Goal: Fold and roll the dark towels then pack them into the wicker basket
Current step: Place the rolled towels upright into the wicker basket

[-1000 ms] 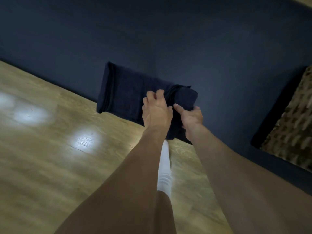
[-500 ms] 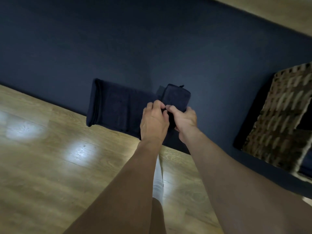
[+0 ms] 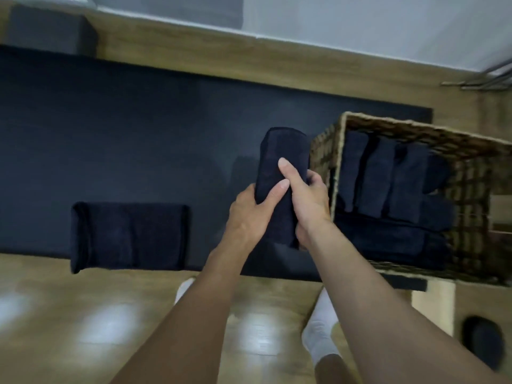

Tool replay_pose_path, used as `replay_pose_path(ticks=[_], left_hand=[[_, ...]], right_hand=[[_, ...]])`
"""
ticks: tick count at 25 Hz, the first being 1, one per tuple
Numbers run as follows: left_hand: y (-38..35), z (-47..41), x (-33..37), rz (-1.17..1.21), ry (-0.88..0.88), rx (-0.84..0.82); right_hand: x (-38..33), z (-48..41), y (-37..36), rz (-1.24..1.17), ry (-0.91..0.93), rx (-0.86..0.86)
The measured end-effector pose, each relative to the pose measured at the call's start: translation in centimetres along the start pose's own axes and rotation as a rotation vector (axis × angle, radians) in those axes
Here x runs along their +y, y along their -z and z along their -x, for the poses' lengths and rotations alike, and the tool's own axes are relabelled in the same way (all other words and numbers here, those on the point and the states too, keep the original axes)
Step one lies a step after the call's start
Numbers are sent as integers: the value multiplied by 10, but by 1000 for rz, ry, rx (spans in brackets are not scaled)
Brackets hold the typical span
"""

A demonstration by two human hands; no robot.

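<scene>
A rolled dark towel (image 3: 282, 159) is held upright above the dark mat, just left of the wicker basket (image 3: 471, 167). My left hand (image 3: 249, 214) wraps its lower left side and my right hand (image 3: 307, 200) grips its right side, thumb across the front. Several rolled dark towels (image 3: 379, 178) lie side by side inside the basket, with more beneath them. A folded flat dark towel (image 3: 130, 234) lies on the mat's near edge to the left.
The dark mat (image 3: 138, 139) covers the wooden floor (image 3: 69, 322). My feet in white socks (image 3: 318, 339) stand near the mat. A dark block (image 3: 47, 31) sits far left, a light box (image 3: 432, 309) and a dark round object (image 3: 483, 345) at the right.
The view has swung up and right, revealing the basket. Both hands finished rolling the towel's end, lifted the roll off the mat and carried it right toward the basket. The folded towel stays behind.
</scene>
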State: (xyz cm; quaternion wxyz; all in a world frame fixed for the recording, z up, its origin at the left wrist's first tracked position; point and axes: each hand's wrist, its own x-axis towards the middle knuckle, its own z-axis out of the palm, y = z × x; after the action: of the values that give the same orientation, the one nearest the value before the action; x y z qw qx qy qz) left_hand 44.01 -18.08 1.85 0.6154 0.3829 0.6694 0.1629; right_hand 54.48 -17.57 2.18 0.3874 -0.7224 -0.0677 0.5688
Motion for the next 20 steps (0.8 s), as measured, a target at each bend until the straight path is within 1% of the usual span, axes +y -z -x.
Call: replay_pose_path(ticks=[1,3,5,9,12,14,16,18,20], left_hand=[[-26,6,18,2,-26,-23],[-81,18,47,-11,-70,-71],[-140,26,67,-11,-102,-128],[-242,29,82,-69,-121,-190],[-309,20,86,-195,-116,-275],[-340,9,84,-327,-105,-291],[-359,-3,82,-578,-69,-237],[-371,-20,77,-797,-54,-201],[-373,-39,73,-925,-73,-183]], right_hand=[[-15,1,25,-20,32,50],[-42,0,78,15,90,148],[-67,-6,137,41,114,205],[-91,-32,241,29,52,211],[-94,-70,308,-4,28,292],[-93,-99,334,-4,39,336],[-90,-129,350,28,65,325],[-84,-159,355,88,74,304],[-77,-183,350,124,78,283]])
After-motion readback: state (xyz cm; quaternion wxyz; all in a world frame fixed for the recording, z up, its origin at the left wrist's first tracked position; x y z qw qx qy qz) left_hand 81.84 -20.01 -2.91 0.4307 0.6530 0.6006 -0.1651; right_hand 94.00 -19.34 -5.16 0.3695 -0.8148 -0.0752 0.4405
